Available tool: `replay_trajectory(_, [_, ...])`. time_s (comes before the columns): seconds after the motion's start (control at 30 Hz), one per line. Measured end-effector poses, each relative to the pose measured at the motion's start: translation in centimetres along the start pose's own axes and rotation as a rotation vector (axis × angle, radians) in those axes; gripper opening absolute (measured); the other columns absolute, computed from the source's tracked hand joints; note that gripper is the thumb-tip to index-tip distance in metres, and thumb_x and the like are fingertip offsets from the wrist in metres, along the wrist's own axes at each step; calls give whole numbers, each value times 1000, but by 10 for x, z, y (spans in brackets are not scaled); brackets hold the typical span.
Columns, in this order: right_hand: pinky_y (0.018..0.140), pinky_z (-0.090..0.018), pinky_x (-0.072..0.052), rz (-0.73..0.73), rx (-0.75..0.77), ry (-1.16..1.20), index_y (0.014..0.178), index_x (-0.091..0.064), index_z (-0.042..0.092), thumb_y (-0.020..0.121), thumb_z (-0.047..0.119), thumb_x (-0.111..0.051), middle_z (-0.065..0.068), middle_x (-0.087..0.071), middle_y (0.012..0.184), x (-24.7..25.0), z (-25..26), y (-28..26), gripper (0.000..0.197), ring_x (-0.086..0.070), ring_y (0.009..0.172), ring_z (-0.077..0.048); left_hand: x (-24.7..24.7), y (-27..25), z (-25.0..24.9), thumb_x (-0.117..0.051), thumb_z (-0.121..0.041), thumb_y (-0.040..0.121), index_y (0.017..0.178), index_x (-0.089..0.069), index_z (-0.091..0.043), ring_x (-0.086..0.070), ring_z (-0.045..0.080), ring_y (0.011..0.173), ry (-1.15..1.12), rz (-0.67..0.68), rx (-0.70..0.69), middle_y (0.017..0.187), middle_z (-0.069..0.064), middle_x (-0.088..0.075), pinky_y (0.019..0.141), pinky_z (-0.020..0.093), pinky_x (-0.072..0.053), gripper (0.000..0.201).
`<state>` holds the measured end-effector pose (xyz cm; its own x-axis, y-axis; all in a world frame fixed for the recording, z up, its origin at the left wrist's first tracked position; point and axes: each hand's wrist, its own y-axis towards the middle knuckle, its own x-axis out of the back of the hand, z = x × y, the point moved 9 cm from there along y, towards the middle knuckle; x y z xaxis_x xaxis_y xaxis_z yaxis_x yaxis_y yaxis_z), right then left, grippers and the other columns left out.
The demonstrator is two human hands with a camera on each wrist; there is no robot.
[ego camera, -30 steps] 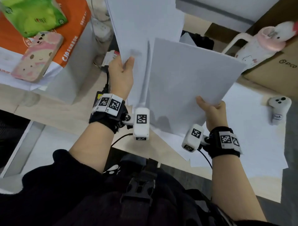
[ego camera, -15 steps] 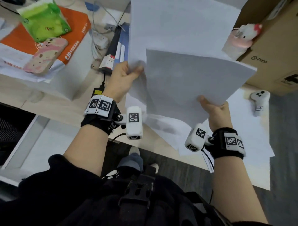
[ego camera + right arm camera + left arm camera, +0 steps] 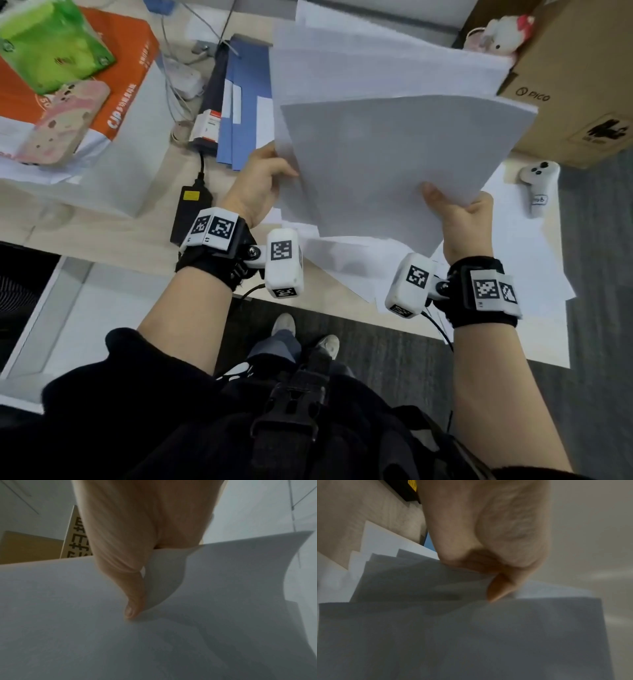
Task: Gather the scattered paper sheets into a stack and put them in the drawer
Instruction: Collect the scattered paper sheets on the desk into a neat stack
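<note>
Both hands hold white paper sheets (image 3: 394, 161) up above the desk. My left hand (image 3: 263, 181) pinches the left edge of several fanned sheets (image 3: 419, 582), thumb on the near face. My right hand (image 3: 459, 219) grips the lower right corner of the front sheet (image 3: 68, 608), thumb pressed on its near face. More white sheets (image 3: 520, 246) lie spread on the desk under and to the right of the held ones. An open white drawer (image 3: 85, 318) shows at the lower left, below the desk edge.
An orange-and-white paper ream box (image 3: 113, 113) with a green pack (image 3: 51, 48) and a pink phone (image 3: 65, 120) stands at left. Blue folders (image 3: 243, 113), a black power brick (image 3: 188, 212), a white controller (image 3: 539, 185) and a cardboard box (image 3: 575, 78) sit around the sheets.
The two hands have brought their sheets closer together, the front sheet now overlapping the left-hand sheets. The head view has tilted down and back, showing more desk and floor.
</note>
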<state>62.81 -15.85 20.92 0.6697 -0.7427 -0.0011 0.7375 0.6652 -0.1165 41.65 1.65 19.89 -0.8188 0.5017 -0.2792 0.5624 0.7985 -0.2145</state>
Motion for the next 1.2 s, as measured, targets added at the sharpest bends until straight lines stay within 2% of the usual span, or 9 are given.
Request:
replay_trajectory(0.1, [67, -20, -49, -19, 35, 14, 81, -63, 9, 83, -3, -66, 16, -70, 65, -8, 3, 4, 12, -62, 64, -1, -9, 2, -4, -45, 8, 60, 73, -69, -14, -67, 9, 71, -40, 37, -3, 70, -6, -72, 67, 18, -53, 35])
replay_trajectory(0.2, [67, -19, -49, -47, 55, 37, 83, -62, 9, 83, -2, -66, 17, -69, 65, -11, 4, 6, 12, -62, 65, 0, -11, 6, -6, -66, 11, 73, 85, -61, -14, -68, 2, 72, 102, 11, -41, 70, -13, -72, 70, 16, -53, 28])
replay_trajectory(0.43, [68, -25, -51, -67, 17, 46, 78, -66, 5, 75, 2, -72, 11, -69, 67, -8, -16, 7, 8, -61, 67, -11, -6, 20, 9, -61, 13, 81, 91, -62, -9, -68, -2, 72, 185, -9, -46, 70, -18, -72, 71, 14, -52, 24])
replay_trajectory(0.57, [69, -29, -51, -95, -39, 64, 75, -68, 7, 74, -1, -71, 1, -68, 71, -3, -32, 5, 9, -59, 71, -19, -11, 23, 28, -61, 10, 82, 107, -60, -1, -67, -1, 77, 201, 28, -9, 74, -18, -72, 74, 15, -51, 27])
replay_trajectory(0.73, [64, -20, -50, -144, -29, 64, 75, -64, 6, 69, -13, -70, 11, -68, 64, 2, -29, 10, 21, -62, 63, -9, -12, 29, 30, -61, 7, 83, 93, -63, -11, -68, 3, 81, 195, 52, -3, 78, -16, -73, 84, 22, -54, 21])
replay_trajectory(0.8, [66, -21, -51, -165, -33, 96, 78, -63, 8, 66, -14, -72, 11, -70, 67, 4, -31, 10, 26, -64, 66, -10, -10, 31, 33, -62, 5, 84, 93, -63, -12, -67, 4, 83, 202, 65, 14, 79, -16, -73, 87, 25, -53, 20])
replay_trajectory(0.93, [73, -24, -51, -225, -29, 200, 87, -48, 11, 59, -8, -72, 2, -65, 81, 10, -40, 8, 41, -64, 76, -12, -7, 34, 46, -63, 6, 82, 105, -61, -5, -68, 2, 81, 226, 83, 73, 80, -15, -73, 77, 16, -52, 25])
replay_trajectory(1.1, [78, -22, -51, -154, -40, 142, 109, -37, 11, 68, -18, -69, -2, -61, 99, -1, -41, 10, 60, -64, 88, -10, -18, 35, 58, -70, 5, 76, 116, -59, -4, -66, 13, 97, 270, 154, 123, 103, 0, -68, 89, 24, -52, 42])
replay_trajectory(1.2, [79, -24, -51, -100, -14, 95, 115, -46, 7, 67, -11, -72, -7, -62, 105, -6, -37, 13, 58, -63, 96, -18, -22, 38, 62, -70, 3, 77, 113, -61, -11, -65, 10, 97, 286, 196, 169, 103, -2, -68, 93, 23, -50, 40])
